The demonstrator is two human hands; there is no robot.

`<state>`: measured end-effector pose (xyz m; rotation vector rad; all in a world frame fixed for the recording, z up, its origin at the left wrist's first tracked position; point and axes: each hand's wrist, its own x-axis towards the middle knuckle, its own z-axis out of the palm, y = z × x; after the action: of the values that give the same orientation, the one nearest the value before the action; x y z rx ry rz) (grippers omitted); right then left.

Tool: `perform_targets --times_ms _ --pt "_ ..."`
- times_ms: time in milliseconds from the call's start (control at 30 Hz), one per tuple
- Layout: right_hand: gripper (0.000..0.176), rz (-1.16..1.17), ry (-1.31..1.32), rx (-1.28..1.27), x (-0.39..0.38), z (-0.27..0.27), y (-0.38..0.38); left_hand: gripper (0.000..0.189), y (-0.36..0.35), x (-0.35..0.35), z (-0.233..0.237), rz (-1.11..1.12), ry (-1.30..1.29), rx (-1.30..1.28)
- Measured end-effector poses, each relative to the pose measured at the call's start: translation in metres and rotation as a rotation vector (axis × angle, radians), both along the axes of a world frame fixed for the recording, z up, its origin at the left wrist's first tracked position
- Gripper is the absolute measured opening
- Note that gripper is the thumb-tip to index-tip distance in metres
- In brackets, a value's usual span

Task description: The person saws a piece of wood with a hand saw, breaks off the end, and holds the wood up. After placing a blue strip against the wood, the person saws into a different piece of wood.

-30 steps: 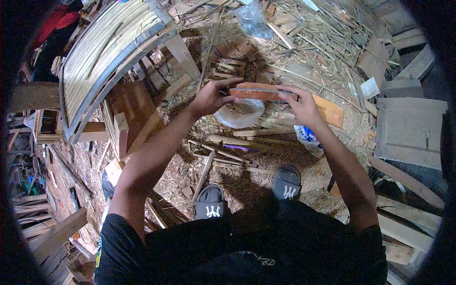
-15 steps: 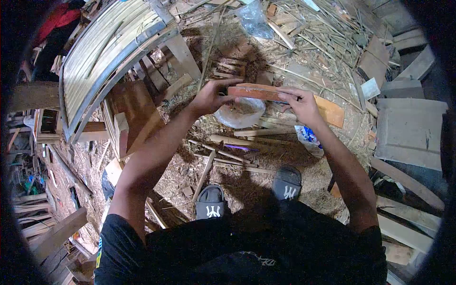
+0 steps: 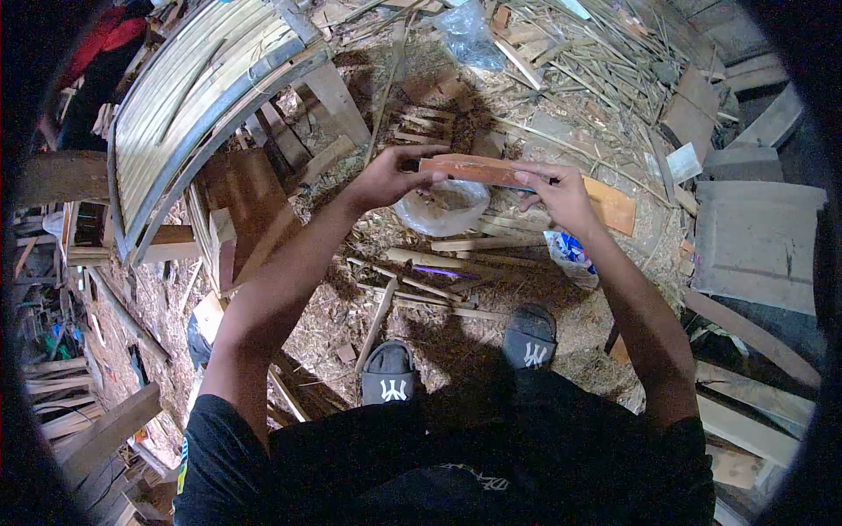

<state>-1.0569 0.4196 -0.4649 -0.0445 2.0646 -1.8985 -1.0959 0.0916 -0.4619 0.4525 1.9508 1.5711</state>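
A short reddish-brown piece of wood (image 3: 478, 170) is held level between my two hands, above the littered floor. My left hand (image 3: 395, 179) grips its left end, thumb below and fingers behind. At the other end, my right hand (image 3: 553, 188) pinches it between thumb and fingers. Under the wood, a clear plastic bag or bowl-like thing (image 3: 443, 210) rests on the floor. An orange-brown board (image 3: 610, 206) lies just beyond my right hand. Close to my right wrist is a blue and white plastic packet (image 3: 572, 254).
A curved slatted wooden frame (image 3: 206, 96) stands at upper left beside a brown panel (image 3: 246, 206). Thin wood strips (image 3: 605, 88) are heaped at upper right. Wood shavings cover the floor around my sandals (image 3: 388, 373). Grey boards (image 3: 756, 245) lean at right. A person in red (image 3: 110, 44) is at far upper left.
The piece of wood has turned slightly in my hands, so more of its broad side faces me. My hands have otherwise barely moved.
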Motion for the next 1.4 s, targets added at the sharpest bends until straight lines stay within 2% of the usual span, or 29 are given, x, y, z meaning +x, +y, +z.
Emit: perform_targets --times_ms 33,133,333,500,700,767,867,933,1067,1133,1400 --pt "0.026 0.01 0.005 -0.012 0.0 -0.001 0.001 0.063 0.0 0.0 0.003 0.017 -0.118 -0.018" --pt "0.027 0.012 -0.029 0.01 0.001 0.002 0.001 0.061 -0.001 0.001 -0.001 0.05 -0.15 0.023" --pt "0.026 -0.035 -0.041 -0.038 -0.001 0.001 -0.003 0.06 0.001 0.004 -0.007 0.047 0.056 0.119" --pt "0.024 -0.054 -0.023 -0.007 -0.001 0.008 -0.004 0.056 -0.002 0.002 -0.006 0.065 -0.043 0.089" --pt "0.036 0.049 -0.072 -0.084 0.001 0.01 0.0 0.055 -0.005 0.002 -0.004 0.076 -0.081 0.073" --pt "0.044 0.131 -0.005 0.018 0.001 0.01 0.001 0.057 -0.007 0.002 0.0 0.074 -0.107 0.028" --pt "0.042 0.123 -0.051 -0.064 0.001 0.008 0.001 0.058 -0.007 0.003 0.005 0.054 -0.156 -0.001" --pt "0.041 0.121 -0.049 -0.062 0.001 0.011 0.0 0.057 -0.006 0.004 0.003 0.049 -0.031 0.004" --pt "0.039 0.119 -0.043 -0.038 0.001 0.017 -0.001 0.058 -0.007 0.003 0.007 0.041 0.031 -0.055" --pt "0.039 0.116 -0.044 -0.048 0.002 0.018 -0.001 0.057 -0.006 0.001 0.001 0.032 0.024 0.042" --pt "0.041 0.145 -0.077 0.004 0.002 0.018 0.004 0.061 -0.008 -0.002 -0.004 0.008 -0.077 -0.028"
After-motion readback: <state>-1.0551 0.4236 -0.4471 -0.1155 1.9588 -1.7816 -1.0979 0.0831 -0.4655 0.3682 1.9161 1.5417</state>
